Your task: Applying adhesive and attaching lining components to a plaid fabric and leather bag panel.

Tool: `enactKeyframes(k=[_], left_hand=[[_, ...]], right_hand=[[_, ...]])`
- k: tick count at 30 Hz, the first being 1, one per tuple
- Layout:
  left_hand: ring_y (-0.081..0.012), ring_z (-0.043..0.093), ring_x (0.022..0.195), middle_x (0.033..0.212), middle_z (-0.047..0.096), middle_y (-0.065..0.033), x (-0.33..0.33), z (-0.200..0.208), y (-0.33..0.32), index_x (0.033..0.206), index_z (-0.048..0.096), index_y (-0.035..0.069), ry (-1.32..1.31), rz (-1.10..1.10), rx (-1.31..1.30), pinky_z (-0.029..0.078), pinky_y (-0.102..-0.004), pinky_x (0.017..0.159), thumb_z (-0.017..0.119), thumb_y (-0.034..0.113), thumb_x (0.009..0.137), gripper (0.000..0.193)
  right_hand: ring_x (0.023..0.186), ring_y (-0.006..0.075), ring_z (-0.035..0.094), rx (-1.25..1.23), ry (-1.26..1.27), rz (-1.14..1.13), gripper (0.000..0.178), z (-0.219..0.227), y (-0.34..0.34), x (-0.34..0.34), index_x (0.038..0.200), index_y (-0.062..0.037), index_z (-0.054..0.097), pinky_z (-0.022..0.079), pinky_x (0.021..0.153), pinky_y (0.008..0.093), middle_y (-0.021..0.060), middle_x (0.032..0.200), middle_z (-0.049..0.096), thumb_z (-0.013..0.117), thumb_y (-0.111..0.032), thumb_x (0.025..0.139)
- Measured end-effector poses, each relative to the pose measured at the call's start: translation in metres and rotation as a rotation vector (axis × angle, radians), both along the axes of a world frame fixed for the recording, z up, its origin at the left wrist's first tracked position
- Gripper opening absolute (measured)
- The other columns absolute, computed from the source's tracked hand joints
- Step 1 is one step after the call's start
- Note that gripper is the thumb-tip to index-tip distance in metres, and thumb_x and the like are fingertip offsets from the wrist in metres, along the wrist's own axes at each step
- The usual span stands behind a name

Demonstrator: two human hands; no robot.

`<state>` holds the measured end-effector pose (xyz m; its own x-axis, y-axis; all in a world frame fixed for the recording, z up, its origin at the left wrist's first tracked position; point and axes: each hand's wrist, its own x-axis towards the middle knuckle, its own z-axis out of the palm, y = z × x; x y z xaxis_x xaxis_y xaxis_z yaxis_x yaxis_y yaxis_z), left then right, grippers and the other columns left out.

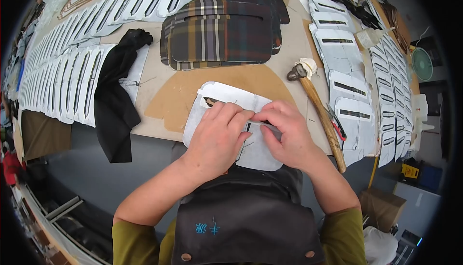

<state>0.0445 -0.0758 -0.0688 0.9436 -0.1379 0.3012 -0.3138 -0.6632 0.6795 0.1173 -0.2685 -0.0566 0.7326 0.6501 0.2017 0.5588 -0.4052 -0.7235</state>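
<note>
A white-backed panel point(263, 158) with rounded corners rests at the table's near edge, partly over my dark apron. My left hand point(214, 132) lies across it, fingers bent and pressed together near the panel's middle. Against those fingertips, my right hand point(291, 132) pinches with thumb and forefinger along the panel's slot. A short strip of dark and tan material shows in the slot left of my left fingers. The fingers hide most of the slot, and whatever fold they grip there is mostly covered.
Plaid fabric panels point(197, 40) are stacked beyond my hands. A wooden-handled hammer point(322, 113) and a red-handled cutting tool point(339, 127) lie to the right. Black cloth point(115, 103) hangs over the table's edge at left. Rows of white slotted panels point(62, 81) line both sides. A squeeze bottle point(369, 37) stands far right.
</note>
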Motion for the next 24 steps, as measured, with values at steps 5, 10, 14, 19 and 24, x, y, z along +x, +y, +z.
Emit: enactKeyframes(k=[5, 10, 14, 19, 24], left_hand=[[-0.03, 0.058, 0.099, 0.106, 0.061, -0.0081, -0.003, 0.001, -0.004, 0.117, 0.067, 0.005, 0.004, 0.011, 0.13, 0.047, -0.0413, 0.083, 0.079, 0.008, 0.079, 0.04], [-0.0294, 0.057, 0.1, 0.105, 0.062, -0.0064, -0.006, -0.002, -0.008, 0.117, 0.069, 0.008, -0.028, 0.046, 0.238, 0.045, -0.0411, 0.083, 0.079, 0.012, 0.082, 0.037], [-0.0267, 0.056, 0.102, 0.11, 0.063, -0.0041, -0.01, -0.005, -0.008, 0.121, 0.069, 0.008, -0.078, 0.032, 0.307, 0.044, -0.0404, 0.086, 0.077, 0.016, 0.084, 0.039], [-0.0266, 0.055, 0.104, 0.111, 0.062, -0.0038, -0.01, 0.001, -0.008, 0.125, 0.068, 0.008, -0.057, 0.02, 0.361, 0.044, -0.0403, 0.088, 0.077, 0.017, 0.085, 0.042], [-0.0281, 0.054, 0.107, 0.112, 0.062, -0.0043, -0.011, -0.001, -0.009, 0.127, 0.067, 0.007, -0.046, 0.028, 0.365, 0.044, -0.0406, 0.089, 0.076, 0.017, 0.085, 0.043]], right_hand=[[0.089, 0.0291, 0.061, -0.154, -0.303, 0.062, 0.028, 0.003, -0.001, -0.007, 0.1, -0.0058, 0.072, 0.048, 0.078, 0.0408, 0.006, 0.096, 0.063, 0.068, 0.009, 0.076], [0.088, 0.0306, 0.059, -0.106, -0.222, 0.071, 0.033, -0.005, -0.02, -0.002, 0.103, -0.005, 0.072, 0.046, 0.077, 0.0405, 0.0085, 0.099, 0.063, 0.068, 0.009, 0.074], [0.091, 0.026, 0.06, -0.077, -0.21, 0.05, 0.031, -0.001, -0.012, -0.005, 0.102, -0.0082, 0.073, 0.046, 0.08, 0.0383, 0.0047, 0.098, 0.063, 0.068, 0.002, 0.074], [0.093, 0.0257, 0.06, -0.188, -0.325, 0.075, 0.03, 0.001, -0.015, -0.007, 0.102, -0.0075, 0.073, 0.045, 0.083, 0.0385, 0.0035, 0.099, 0.063, 0.069, 0.002, 0.074], [0.094, 0.0244, 0.061, -0.27, -0.374, 0.104, 0.032, 0.009, -0.046, -0.003, 0.104, -0.008, 0.073, 0.045, 0.084, 0.0383, 0.0026, 0.099, 0.065, 0.069, 0.001, 0.074]])
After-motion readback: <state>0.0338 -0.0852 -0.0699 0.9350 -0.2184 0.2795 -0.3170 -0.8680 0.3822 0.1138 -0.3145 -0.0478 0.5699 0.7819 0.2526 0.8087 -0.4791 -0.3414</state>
